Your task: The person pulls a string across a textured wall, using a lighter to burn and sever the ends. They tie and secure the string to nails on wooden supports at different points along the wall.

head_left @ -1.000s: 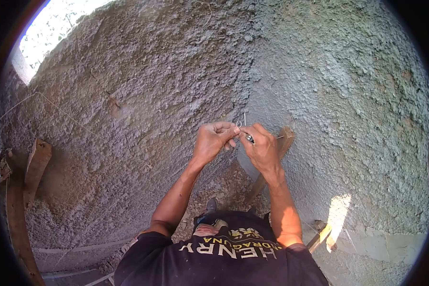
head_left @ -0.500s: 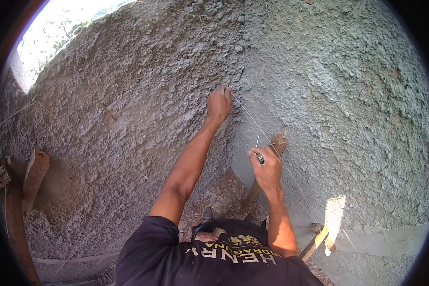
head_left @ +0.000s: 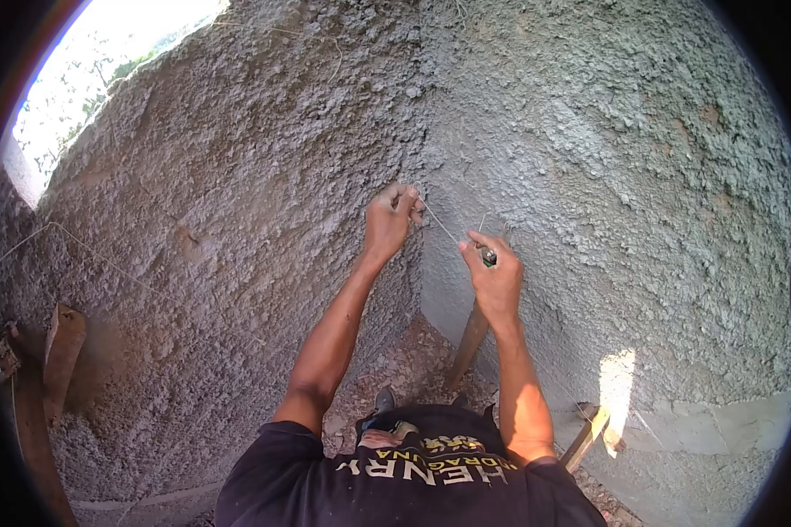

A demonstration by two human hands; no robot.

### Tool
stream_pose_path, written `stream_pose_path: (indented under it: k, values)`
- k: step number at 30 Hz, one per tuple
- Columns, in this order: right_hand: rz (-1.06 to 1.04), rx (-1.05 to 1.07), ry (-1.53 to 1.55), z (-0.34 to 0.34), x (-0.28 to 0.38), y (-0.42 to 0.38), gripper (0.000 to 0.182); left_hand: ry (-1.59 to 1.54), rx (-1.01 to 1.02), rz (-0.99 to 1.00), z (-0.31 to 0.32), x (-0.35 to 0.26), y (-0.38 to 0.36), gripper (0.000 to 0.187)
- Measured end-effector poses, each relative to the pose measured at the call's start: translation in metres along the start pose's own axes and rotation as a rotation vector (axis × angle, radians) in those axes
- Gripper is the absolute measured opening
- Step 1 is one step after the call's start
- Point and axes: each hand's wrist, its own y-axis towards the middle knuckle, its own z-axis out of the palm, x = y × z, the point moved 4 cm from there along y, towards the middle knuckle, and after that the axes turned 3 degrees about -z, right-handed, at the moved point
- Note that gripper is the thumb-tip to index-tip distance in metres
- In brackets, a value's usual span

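A thin pale string (head_left: pixel 439 221) runs taut between my two hands in front of the wall corner. My left hand (head_left: pixel 388 227) pinches its upper end near the corner. Lower and to the right, my right hand (head_left: pixel 497 279) pinches the other end between thumb and forefinger. Tucked in that palm is a small dark object with a shiny end (head_left: pixel 489 256); its kind cannot be made out. A thin light stick or wire (head_left: pixel 482 225) points up from the same hand. A wooden stake (head_left: pixel 471 344) leans behind my right hand, its top hidden.
Rough plastered walls (head_left: pixel 264 176) meet in a corner ahead. Rubble (head_left: pixel 395 364) covers the ground by my feet. Timber pieces stand at left (head_left: pixel 62 360) and lower right (head_left: pixel 586 439). Another string (head_left: pixel 105 255) crosses the left wall.
My left hand has come down and slightly left. My right hand has risen towards it, so the string between them is shorter. The view has shifted slightly.
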Motion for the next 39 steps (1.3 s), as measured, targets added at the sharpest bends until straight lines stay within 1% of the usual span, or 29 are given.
stream_pose_path:
  k: [1,2,3,5,7,8,9,11,12,13,14,15,16,17,18,19,21,22,24,25,27,30,34,36,39]
  values:
    - [0.044,0.032,0.002,0.007,0.010,0.009,0.026,-0.085,0.038,-0.026,-0.002,-0.002,-0.008,0.023]
    - [0.087,0.066,0.004,0.014,0.015,0.015,0.027,-0.084,0.035,-0.027,-0.005,-0.006,-0.017,0.023]
    - [0.083,0.070,0.006,0.022,0.014,0.019,0.027,-0.111,0.067,-0.021,-0.007,-0.010,-0.025,0.023]
    - [0.031,0.151,0.189,0.045,0.009,0.025,0.030,-0.136,0.086,-0.009,-0.014,-0.022,-0.035,0.022]
    - [0.025,0.214,0.205,0.054,0.013,0.023,0.029,-0.136,0.111,-0.037,-0.023,-0.032,-0.043,0.023]
    - [0.027,0.267,0.216,0.059,0.014,0.021,0.027,-0.058,0.091,-0.032,-0.030,-0.039,-0.046,0.024]
    - [0.024,0.279,0.218,0.061,0.015,0.021,0.027,-0.058,0.079,-0.035,-0.039,-0.042,-0.047,0.024]
    - [0.138,0.251,0.333,0.058,0.014,0.019,0.022,0.065,0.206,-0.009,-0.050,-0.043,-0.050,0.024]
    - [0.149,0.284,0.377,0.057,0.015,0.021,0.019,0.065,0.205,-0.018,-0.056,-0.040,-0.050,0.024]
    - [0.156,0.286,0.377,0.054,0.017,0.023,0.019,-0.035,0.371,-0.080,-0.056,-0.035,-0.051,0.022]
    - [0.127,0.335,0.364,0.052,0.020,0.024,0.019,-0.137,0.539,-0.142,-0.053,-0.032,-0.054,0.020]
    - [0.097,0.383,0.349,0.051,0.022,0.024,0.020,-0.137,0.544,-0.147,-0.053,-0.032,-0.056,0.020]
    - [0.103,0.380,0.347,0.051,0.023,0.024,0.020,-0.150,0.599,-0.191,-0.052,-0.033,-0.059,0.020]
    - [0.052,0.391,0.323,0.050,0.025,0.023,0.020,-0.164,0.654,-0.236,-0.049,-0.032,-0.063,0.020]
    - [0.001,0.402,0.298,0.049,0.029,0.022,0.021,-0.177,0.613,-0.216,-0.048,-0.027,-0.063,0.017]
    - [0.003,0.398,0.296,0.045,0.031,0.021,0.021,-0.178,0.618,-0.215,-0.047,-0.023,-0.063,0.017]
    - [-0.006,0.362,0.205,0.035,0.036,0.017,0.022,-0.216,0.547,-0.200,-0.046,-0.016,-0.066,0.016]
    - [-0.003,0.363,0.203,0.033,0.034,0.014,0.022,-0.219,0.548,-0.202,-0.043,-0.012,-0.068,0.016]
    - [-0.095,0.183,0.223,0.021,0.034,0.010,0.023,-0.243,0.441,-0.219,-0.041,-0.006,-0.069,0.016]
    - [-0.092,0.186,0.220,0.019,0.034,0.005,0.023,-0.247,0.441,-0.223,-0.038,-0.005,-0.072,0.016]
    - [-0.195,0.229,0.098,0.014,0.043,-0.005,0.024,-0.273,0.392,-0.205,-0.035,-0.005,-0.076,0.015]
    - [-0.236,0.221,0.085,0.014,0.053,-0.018,0.020,-0.260,0.393,-0.187,-0.031,-0.007,-0.083,0.014]
    - [-0.215,0.204,0.115,0.023,0.043,-0.023,0.016,-0.253,0.412,-0.175,-0.028,-0.013,-0.092,0.014]
    - [-0.137,0.178,0.164,0.026,0.039,-0.026,0.015,-0.149,0.423,-0.084,-0.030,-0.023,-0.096,0.017]
    - [-0.132,0.228,0.213,0.025,0.035,-0.026,0.016,-0.098,0.448,-0.035,-0.033,-0.031,-0.101,0.020]
